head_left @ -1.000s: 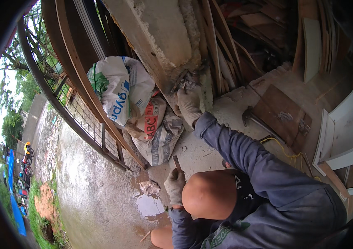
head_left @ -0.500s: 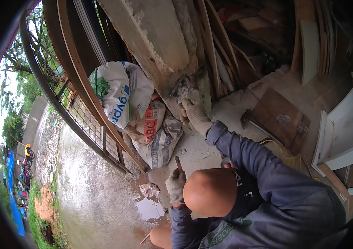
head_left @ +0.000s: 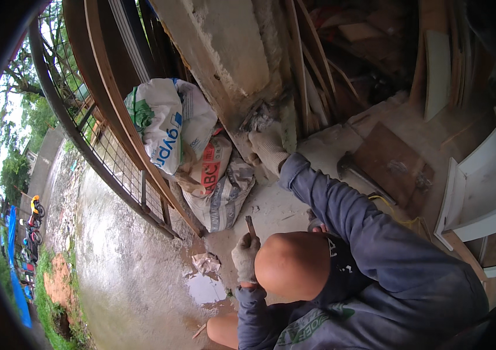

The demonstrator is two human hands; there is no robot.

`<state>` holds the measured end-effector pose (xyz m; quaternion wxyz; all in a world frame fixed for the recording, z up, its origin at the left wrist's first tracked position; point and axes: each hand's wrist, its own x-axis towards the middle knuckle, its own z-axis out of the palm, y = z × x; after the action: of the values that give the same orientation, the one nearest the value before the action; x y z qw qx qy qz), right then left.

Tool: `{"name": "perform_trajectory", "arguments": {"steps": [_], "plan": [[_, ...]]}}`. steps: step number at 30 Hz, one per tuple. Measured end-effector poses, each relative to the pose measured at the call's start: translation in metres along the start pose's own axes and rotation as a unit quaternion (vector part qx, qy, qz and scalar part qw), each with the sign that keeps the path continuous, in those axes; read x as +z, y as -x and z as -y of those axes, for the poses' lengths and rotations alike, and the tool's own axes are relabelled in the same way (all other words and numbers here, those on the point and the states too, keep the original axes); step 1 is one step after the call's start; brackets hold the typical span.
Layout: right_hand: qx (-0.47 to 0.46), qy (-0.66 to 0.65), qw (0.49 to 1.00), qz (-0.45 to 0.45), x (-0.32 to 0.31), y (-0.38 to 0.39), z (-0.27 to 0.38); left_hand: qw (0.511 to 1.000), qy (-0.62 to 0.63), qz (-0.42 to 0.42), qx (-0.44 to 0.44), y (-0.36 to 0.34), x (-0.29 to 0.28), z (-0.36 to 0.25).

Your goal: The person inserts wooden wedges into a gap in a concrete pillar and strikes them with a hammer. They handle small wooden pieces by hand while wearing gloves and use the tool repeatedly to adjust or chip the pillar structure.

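My left hand [head_left: 244, 260], in a grey-white knit glove, is closed around a chisel [head_left: 250, 225] whose flat, brownish blade points up past my bare knee [head_left: 292, 265]. My right hand [head_left: 269, 151], gloved the same way, reaches forward to the foot of a rough concrete pillar [head_left: 224, 52]. Its fingers curl against the broken, chipped patch [head_left: 262, 118] at the pillar's base; whatever may be in them is hidden. A hammer [head_left: 367, 178] with a dark head lies on the floor to the right of my right forearm.
Stuffed sacks [head_left: 216, 195] lean left of the pillar, beside a mesh gate [head_left: 102, 157]. A brown board [head_left: 385, 166], a yellow cord [head_left: 397, 214] and white panels [head_left: 481, 186] lie right. Crumpled wrapping [head_left: 206, 262] sits near a puddle [head_left: 207, 290]. Planks stand behind the pillar.
My right hand has shifted slightly left and turned, its back now more toward the view. My left hand keeps its hold on the chisel. The view has tilted a little.
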<state>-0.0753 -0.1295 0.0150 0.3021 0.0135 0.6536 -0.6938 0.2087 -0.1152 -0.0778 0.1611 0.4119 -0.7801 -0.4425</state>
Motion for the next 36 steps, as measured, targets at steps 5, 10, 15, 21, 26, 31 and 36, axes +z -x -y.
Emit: {"name": "perform_trajectory", "arguments": {"steps": [5, 10, 15, 21, 26, 31, 36], "plan": [[0.042, 0.05, 0.993, 0.094, -0.027, 0.02, -0.019, 0.997, 0.058, 0.005, 0.055, -0.018, 0.011, 0.042], [0.022, 0.21, 0.97, 0.123, -0.065, 0.044, -0.061, 0.998, 0.044, 0.003, 0.036, -0.015, -0.009, 0.034], [0.006, 0.334, 0.913, 0.232, -0.095, 0.065, -0.101, 0.877, 0.46, 0.09, -0.109, -0.025, -0.009, 0.018], [0.002, 0.332, 0.86, 0.386, -0.049, 0.086, -0.111, 0.843, 0.515, 0.053, -0.15, -0.013, -0.001, 0.034], [0.056, 0.436, 0.816, 0.375, -0.037, 0.087, -0.106, 0.814, 0.549, 0.072, -0.176, -0.015, 0.024, 0.02], [-0.043, 0.561, 0.749, 0.35, -0.05, 0.08, -0.128, 0.848, 0.492, 0.088, -0.177, -0.016, 0.052, 0.029], [-0.208, 0.566, 0.72, 0.345, -0.082, 0.078, -0.152, 0.754, 0.61, 0.111, -0.215, -0.014, 0.08, 0.042]]}}
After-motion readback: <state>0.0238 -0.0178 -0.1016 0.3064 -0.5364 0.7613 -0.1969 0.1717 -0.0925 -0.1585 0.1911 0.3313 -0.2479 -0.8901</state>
